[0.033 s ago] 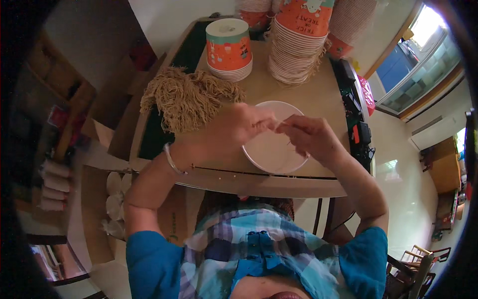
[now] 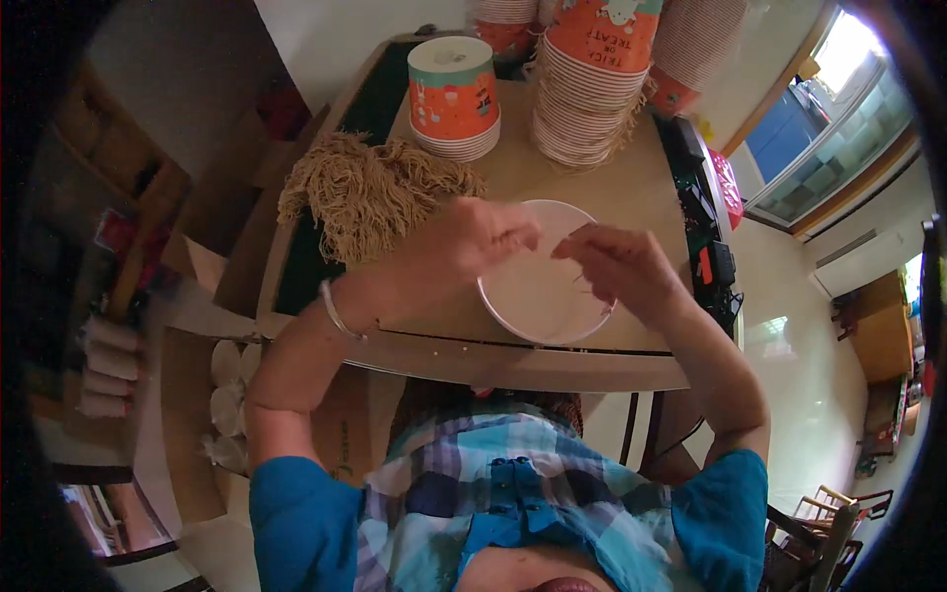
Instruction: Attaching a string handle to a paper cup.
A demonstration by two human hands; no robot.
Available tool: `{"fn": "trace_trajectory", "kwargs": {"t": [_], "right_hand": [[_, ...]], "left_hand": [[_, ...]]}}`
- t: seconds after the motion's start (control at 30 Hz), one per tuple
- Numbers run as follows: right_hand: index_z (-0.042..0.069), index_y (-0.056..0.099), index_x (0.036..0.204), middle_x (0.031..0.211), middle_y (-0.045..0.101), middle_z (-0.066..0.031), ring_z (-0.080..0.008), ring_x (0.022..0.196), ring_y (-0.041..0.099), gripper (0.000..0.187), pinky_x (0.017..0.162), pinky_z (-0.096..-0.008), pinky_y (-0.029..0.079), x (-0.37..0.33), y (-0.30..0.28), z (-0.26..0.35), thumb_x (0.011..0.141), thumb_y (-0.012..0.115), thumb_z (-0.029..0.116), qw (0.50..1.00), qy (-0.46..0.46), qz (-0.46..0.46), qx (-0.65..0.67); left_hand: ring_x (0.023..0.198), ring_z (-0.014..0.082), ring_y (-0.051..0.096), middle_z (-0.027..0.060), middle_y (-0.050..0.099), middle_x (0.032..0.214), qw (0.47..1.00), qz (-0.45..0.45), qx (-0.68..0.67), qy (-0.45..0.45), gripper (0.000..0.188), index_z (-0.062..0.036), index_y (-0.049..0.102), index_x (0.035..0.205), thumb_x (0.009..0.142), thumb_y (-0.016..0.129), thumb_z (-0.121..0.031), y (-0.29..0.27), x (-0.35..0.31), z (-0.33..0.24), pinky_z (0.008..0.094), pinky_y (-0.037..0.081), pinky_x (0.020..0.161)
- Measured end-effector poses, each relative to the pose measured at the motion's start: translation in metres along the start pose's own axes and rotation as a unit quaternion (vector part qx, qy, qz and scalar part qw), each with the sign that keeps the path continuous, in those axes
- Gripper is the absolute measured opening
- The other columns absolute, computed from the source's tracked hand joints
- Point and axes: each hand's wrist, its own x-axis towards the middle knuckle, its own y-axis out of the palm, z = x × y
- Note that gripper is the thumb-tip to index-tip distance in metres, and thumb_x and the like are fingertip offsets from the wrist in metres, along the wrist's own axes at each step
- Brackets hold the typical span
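Both my hands are raised over a white round paper bucket (image 2: pixel 543 301) that stands, mouth up, at the table's near edge. My left hand (image 2: pixel 483 237) is closed in a pinch above the bucket's left rim, slightly blurred. Facing it across a small gap, my right hand (image 2: pixel 623 264) pinches its fingertips together over the right rim. Whatever thin thing they may hold is too small to make out. A heap of tan twisted cords (image 2: pixel 365 197) lies just beyond my left hand. Behind it, an orange and teal paper bucket (image 2: pixel 454 104) sits upside down on several others.
Tall nested stacks of paper buckets (image 2: pixel 590 109) stand at the table's back, cords hanging beside them. Black power strips (image 2: pixel 715 257) line the right edge. An open cardboard box (image 2: pixel 187 434) with white rolled items is on the lower left.
My hands, nearly touching fingertip to fingertip before, have drawn slightly apart over the bucket. The bucket and the cord heap stay put.
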Motion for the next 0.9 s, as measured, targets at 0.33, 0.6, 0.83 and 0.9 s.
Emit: {"fn": "trace_trajectory", "kwargs": {"t": [0.33, 0.6, 0.83, 0.9], "right_hand": [[0.002, 0.065, 0.113, 0.079, 0.060, -0.0016, -0.0043, 0.057, 0.045, 0.022, 0.052, -0.0203, 0.039, -0.007, -0.038, -0.039, 0.093, 0.060, 0.011, 0.954, -0.174, -0.149, -0.193], [0.004, 0.043, 0.136, 0.128, 0.053, -0.0069, -0.0082, 0.064, 0.056, 0.048, 0.059, -0.0212, 0.048, -0.007, 0.017, 0.047, 0.091, 0.059, 0.002, 0.984, -0.130, -0.109, -0.047], [0.001, 0.041, 0.134, 0.094, 0.065, -0.0109, -0.0121, 0.066, 0.063, 0.044, 0.055, -0.0250, 0.053, 0.037, 0.028, 0.027, 0.094, 0.057, 0.004, 0.991, -0.044, 0.022, 0.124], [0.001, 0.046, 0.127, 0.084, 0.064, -0.0086, -0.0117, 0.064, 0.063, 0.035, 0.053, -0.0247, 0.052, 0.043, 0.030, 0.018, 0.094, 0.058, 0.006, 0.993, -0.059, 0.014, 0.104]], "left_hand": [[0.075, 0.0243, 0.065, 0.0135, 0.063, 0.079, 0.996, 0.016, 0.011, -0.084, 0.017, -0.0040, 0.065, 0.101, 0.095, 0.054, -0.015, -0.029, -0.019, 0.010, 0.0350, 0.048, 0.062], [0.075, 0.0245, 0.064, 0.0080, 0.062, 0.077, 0.927, -0.041, 0.353, 0.115, 0.009, -0.0069, 0.060, 0.089, 0.084, 0.060, -0.014, -0.009, -0.007, 0.008, 0.0371, 0.049, 0.069], [0.071, 0.0227, 0.062, 0.0065, 0.061, 0.075, 0.911, -0.002, 0.401, 0.101, 0.008, -0.0067, 0.059, 0.088, 0.082, 0.060, -0.012, -0.008, -0.002, 0.007, 0.0367, 0.048, 0.066], [0.072, 0.0231, 0.063, 0.0066, 0.061, 0.075, 0.905, 0.008, 0.414, 0.099, 0.007, -0.0068, 0.059, 0.088, 0.083, 0.059, -0.012, -0.009, -0.003, 0.009, 0.0369, 0.048, 0.066]]}}
